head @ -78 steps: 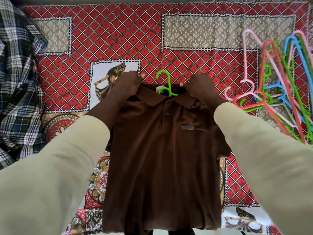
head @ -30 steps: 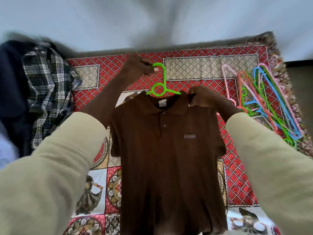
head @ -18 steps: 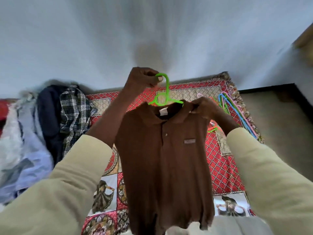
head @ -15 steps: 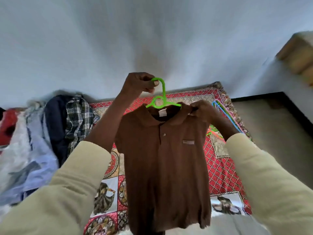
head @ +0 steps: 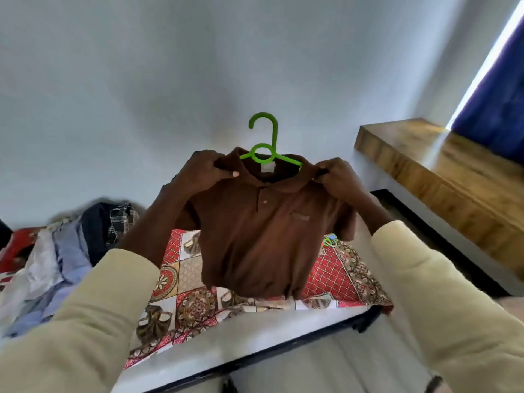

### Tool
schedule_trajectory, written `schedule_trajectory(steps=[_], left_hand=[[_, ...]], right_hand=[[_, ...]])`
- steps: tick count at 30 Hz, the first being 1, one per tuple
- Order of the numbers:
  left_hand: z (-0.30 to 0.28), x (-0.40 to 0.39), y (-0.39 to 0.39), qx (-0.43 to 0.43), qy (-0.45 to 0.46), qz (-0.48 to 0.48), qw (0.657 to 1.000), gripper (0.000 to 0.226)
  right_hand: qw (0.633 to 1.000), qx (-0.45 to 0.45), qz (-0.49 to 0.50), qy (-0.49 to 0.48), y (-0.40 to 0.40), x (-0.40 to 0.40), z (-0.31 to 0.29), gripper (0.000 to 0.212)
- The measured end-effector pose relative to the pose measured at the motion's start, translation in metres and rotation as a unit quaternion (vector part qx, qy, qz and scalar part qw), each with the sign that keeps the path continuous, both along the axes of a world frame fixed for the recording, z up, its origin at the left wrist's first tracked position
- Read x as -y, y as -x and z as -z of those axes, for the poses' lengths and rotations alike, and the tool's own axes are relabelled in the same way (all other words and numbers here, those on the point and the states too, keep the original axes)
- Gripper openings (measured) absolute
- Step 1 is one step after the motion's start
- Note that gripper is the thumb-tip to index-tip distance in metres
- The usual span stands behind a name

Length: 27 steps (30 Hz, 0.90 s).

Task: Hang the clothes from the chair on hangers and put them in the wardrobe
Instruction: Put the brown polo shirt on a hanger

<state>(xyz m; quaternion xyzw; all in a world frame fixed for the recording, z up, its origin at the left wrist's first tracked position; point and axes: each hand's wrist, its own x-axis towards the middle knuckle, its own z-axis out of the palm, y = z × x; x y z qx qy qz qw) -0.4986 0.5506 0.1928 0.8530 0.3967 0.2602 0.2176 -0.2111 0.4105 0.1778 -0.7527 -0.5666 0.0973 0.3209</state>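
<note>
One clothes pile (head: 65, 251) lies at nine o'clock; left hand (head: 205, 173) and right hand (head: 338, 177) grip one brown polo (head: 261, 236) on one green hanger (head: 266, 143).

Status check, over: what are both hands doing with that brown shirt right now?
Left hand and right hand each grip a shoulder of the brown shirt. Shirt on green hanger, held up. Nothing blocking.

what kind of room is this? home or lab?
Most likely a home bedroom. A bed with a patterned red bedspread carries a pile of clothes, and both hands, left and right, hold up a brown polo shirt on a green hanger.
</note>
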Motion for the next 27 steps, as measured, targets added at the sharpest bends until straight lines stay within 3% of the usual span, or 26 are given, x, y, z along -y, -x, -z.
schedule_trajectory(steps=[6,13,18,22,27], left_hand=[[-0.053,0.088,-0.014,0.053,-0.003,0.055,0.997,0.025],[-0.074,0.152,-0.04,0.095,-0.01,0.099,0.991,0.039],[-0.063,0.199,-0.06,0.105,0.004,0.152,0.983,0.04],[-0.046,0.237,-0.082,0.071,-0.013,0.197,0.978,0.048],[-0.025,0.293,-0.133,0.043,-0.014,0.272,0.961,0.036]], right_hand=[[0.996,0.065,0.002,0.057,-0.015,0.115,-0.061,0.015],[0.996,0.027,0.014,0.085,-0.015,0.235,-0.09,0.027],[0.985,0.112,0.127,0.016,0.005,0.319,-0.077,0.029],[0.954,0.199,0.225,-0.017,0.024,0.39,-0.057,0.033],[0.908,0.261,0.326,-0.042,0.021,0.486,-0.038,0.037]])
